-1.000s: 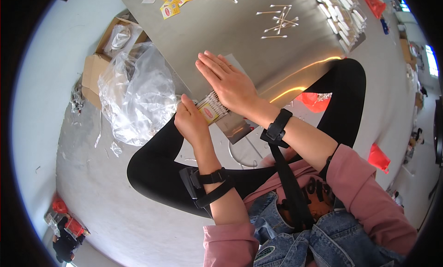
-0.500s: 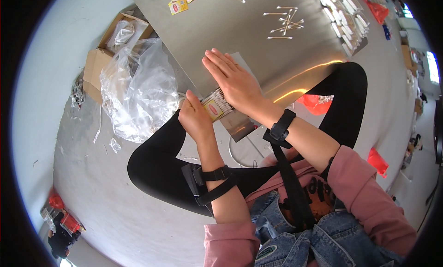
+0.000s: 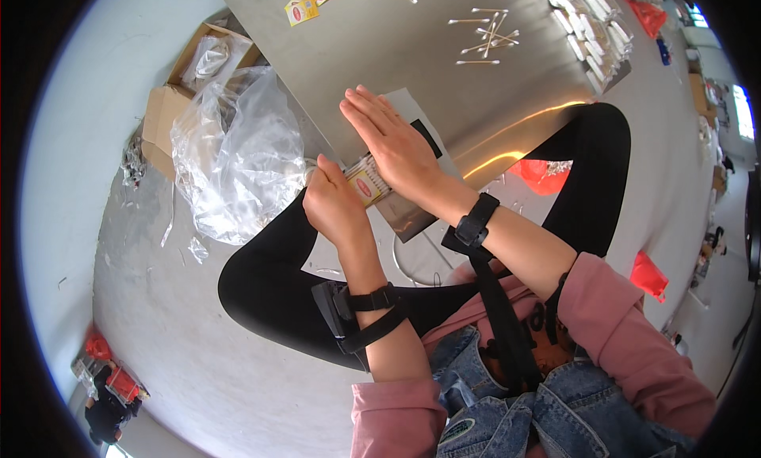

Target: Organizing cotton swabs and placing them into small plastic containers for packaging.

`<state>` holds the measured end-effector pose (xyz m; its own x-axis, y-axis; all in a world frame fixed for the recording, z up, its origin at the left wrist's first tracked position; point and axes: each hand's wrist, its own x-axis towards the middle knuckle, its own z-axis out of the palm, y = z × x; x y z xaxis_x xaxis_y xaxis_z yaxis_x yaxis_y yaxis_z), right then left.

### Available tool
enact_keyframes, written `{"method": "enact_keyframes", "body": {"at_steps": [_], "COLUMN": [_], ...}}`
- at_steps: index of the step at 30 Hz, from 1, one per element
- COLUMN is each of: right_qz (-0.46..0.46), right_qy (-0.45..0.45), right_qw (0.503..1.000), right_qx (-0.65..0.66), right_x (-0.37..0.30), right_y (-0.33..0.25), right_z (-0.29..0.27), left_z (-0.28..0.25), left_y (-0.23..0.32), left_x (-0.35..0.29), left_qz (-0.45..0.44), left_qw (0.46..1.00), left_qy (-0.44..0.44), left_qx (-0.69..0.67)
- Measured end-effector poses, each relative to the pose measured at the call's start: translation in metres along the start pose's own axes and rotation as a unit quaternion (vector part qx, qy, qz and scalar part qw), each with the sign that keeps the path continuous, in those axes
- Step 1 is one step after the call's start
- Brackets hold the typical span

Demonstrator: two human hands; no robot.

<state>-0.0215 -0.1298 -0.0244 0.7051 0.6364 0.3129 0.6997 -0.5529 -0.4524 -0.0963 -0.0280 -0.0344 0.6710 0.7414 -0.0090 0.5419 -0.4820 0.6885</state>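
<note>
Close to the metal table's near edge, my left hand point(image 3: 333, 203) is closed on one end of a pack of cotton swabs point(image 3: 366, 182). A yellow card with a red oval shows in the pack, with a row of white swab tips alongside it. My right hand point(image 3: 403, 153) lies flat against the pack's other side, fingers straight and together, covering part of the swabs. Beneath the right hand is a flat grey plate point(image 3: 408, 219) with a black strip point(image 3: 426, 137) on it. Whether the right palm presses on the swabs or only rests there is hidden.
On the metal table point(image 3: 372, 50) lie loose cotton swabs point(image 3: 491, 36), yellow cards point(image 3: 303, 10) and many white swab bundles point(image 3: 587, 34) at the right. Left of the table sit a clear plastic bag point(image 3: 238, 149) and an open cardboard box point(image 3: 170, 109). A red bag point(image 3: 543, 179) shows below the table.
My right hand has shifted slightly left, covering more of the swabs. The black strip on the plate has come into sight beside it. My left hand has kept its hold, nearly still.
</note>
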Motion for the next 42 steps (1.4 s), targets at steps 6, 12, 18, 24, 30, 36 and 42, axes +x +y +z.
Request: {"method": "enact_keyframes", "body": {"at_steps": [6, 12, 18, 24, 30, 36, 42], "right_qz": [0.017, 0.030, 0.054, 0.218, 0.217, 0.219, 0.022], "right_qy": [0.030, 0.061, 0.018, 0.118, 0.082, 0.086, 0.028], "right_qw": [0.998, 0.988, 0.965, 0.829, 0.822, 0.809, 0.998], "right_qx": [0.052, 0.138, 0.254, 0.502, 0.520, 0.538, 0.048], "right_x": [0.002, 0.000, -0.003, -0.018, -0.026, -0.021, 0.001], "right_y": [-0.012, -0.031, -0.034, -0.012, -0.031, -0.018, 0.111], "right_z": [0.006, 0.014, 0.008, -0.015, -0.007, -0.019, -0.107], "left_z": [-0.001, 0.001, -0.004, -0.015, -0.015, -0.013, -0.040], "left_y": [-0.003, 0.000, 0.002, 0.007, 0.016, 0.010, 0.002], "left_x": [0.000, 0.000, 0.002, 0.006, 0.003, 0.008, 0.017], "left_qz": [0.010, -0.004, -0.048, -0.125, -0.108, -0.098, -0.007], "left_qw": [1.000, 1.000, 0.997, 0.989, 0.992, 0.991, 0.995], "left_qy": [0.014, -0.011, -0.053, -0.080, -0.062, -0.067, 0.083], "left_qx": [0.005, -0.019, 0.016, 0.006, 0.012, 0.059, 0.045]}}
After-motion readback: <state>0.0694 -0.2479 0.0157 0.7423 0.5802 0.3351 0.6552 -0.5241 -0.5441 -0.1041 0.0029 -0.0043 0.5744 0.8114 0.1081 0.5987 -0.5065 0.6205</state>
